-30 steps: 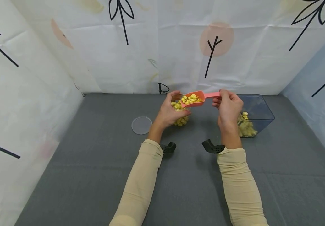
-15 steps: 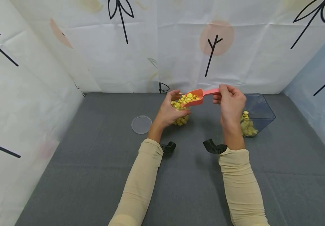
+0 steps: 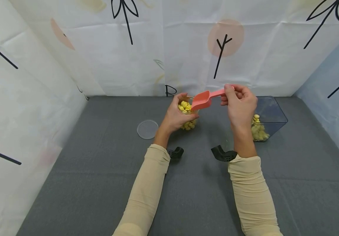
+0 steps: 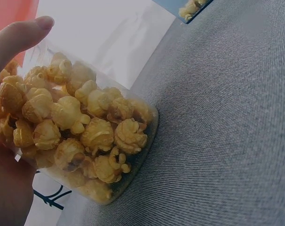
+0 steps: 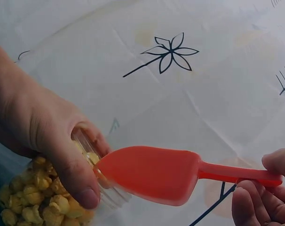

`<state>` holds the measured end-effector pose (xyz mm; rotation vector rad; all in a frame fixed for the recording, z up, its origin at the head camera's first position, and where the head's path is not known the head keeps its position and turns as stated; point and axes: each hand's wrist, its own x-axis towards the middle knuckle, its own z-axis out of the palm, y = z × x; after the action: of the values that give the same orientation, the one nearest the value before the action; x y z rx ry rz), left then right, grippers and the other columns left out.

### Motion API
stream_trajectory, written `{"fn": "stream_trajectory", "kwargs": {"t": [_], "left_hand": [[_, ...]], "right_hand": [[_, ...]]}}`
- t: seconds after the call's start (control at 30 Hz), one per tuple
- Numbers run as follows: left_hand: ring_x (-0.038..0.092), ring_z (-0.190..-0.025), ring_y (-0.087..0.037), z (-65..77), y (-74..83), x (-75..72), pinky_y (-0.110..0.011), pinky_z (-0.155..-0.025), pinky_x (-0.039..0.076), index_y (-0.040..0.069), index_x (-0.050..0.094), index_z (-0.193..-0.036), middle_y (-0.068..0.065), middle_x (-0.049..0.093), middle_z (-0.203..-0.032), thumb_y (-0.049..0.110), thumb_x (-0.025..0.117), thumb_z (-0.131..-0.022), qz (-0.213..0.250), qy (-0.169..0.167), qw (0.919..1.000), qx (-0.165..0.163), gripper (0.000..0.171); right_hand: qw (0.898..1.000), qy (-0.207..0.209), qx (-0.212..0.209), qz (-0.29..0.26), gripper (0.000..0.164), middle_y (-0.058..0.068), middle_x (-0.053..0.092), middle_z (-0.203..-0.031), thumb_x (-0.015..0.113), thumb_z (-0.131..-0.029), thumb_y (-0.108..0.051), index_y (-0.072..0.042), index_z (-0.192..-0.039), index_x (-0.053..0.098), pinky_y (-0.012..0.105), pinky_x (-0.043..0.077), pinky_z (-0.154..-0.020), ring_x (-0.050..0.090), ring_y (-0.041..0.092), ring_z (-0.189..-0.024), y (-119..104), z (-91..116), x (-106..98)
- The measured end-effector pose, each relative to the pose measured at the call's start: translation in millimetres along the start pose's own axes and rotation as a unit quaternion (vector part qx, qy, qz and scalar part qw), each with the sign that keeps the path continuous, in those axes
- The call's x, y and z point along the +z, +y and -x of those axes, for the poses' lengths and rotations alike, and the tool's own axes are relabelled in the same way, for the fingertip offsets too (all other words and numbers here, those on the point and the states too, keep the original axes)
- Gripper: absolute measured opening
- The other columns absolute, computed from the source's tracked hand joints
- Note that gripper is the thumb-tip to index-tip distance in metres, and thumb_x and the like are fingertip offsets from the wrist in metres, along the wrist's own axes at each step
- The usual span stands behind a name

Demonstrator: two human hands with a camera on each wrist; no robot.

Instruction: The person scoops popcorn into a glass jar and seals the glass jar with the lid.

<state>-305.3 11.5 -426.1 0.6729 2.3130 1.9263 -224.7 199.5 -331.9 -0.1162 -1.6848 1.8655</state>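
Note:
My left hand (image 3: 176, 114) grips a clear jar (image 4: 142, 110) of yellow popcorn (image 4: 98, 134) near its rim, thumb on one side and fingers on the other. My right hand (image 3: 241, 105) pinches the handle of a red-pink scoop (image 3: 202, 100) between thumb and fingers. In the head view the scoop's bowl looks bare and slopes down to the left, its tip right at the jar's mouth. The right wrist view shows the underside of the scoop (image 5: 154, 174), with its tip overlapping the jar's opening. Popcorn reaches up close to the jar's rim.
A clear bluish bin (image 3: 272, 113) with popcorn in its lower part stands behind and right of my right hand. A round clear lid (image 3: 147, 129) lies on the grey cloth (image 3: 104, 157) left of the jar. Patterned white sheets (image 3: 187, 59) close in the back and sides.
Popcorn that filled the scoop has slid off into the jar. The right hand has tipped the scoop, raising its handle end. My left hand and the jar have stayed in place.

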Motion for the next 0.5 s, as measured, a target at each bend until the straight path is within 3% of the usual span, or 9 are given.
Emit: {"fn": "stream_trajectory", "kwargs": {"t": [0.23,0.5], "left_hand": [[0.052,-0.131,-0.019,-0.2,1.1,-0.3,-0.043,-0.111,0.046,0.019,0.033,-0.154,-0.008,0.05,-0.15,0.026,0.091,-0.077,0.003,-0.003,0.9999,-0.009,0.097],[0.05,-0.135,-0.021,0.5,0.1,-1.6,-0.045,-0.114,0.043,0.021,0.032,-0.154,-0.008,0.048,-0.152,0.025,0.09,-0.078,0.004,-0.007,0.9998,-0.018,0.096]], "right_hand": [[0.999,0.032,-0.014,-0.019,0.014,0.002,0.07,-0.075,0.075,-0.093,-0.018,-0.006,-0.099,0.07,0.019,0.057,-0.06,0.066,0.01,-0.058,-6.7,-2.4,-6.7],[0.993,0.085,0.001,-0.081,0.015,0.008,0.071,-0.079,0.078,-0.09,-0.013,-0.002,-0.099,0.072,0.02,0.056,-0.058,0.066,0.013,-0.059,-19.1,-9.9,-30.9]]}}
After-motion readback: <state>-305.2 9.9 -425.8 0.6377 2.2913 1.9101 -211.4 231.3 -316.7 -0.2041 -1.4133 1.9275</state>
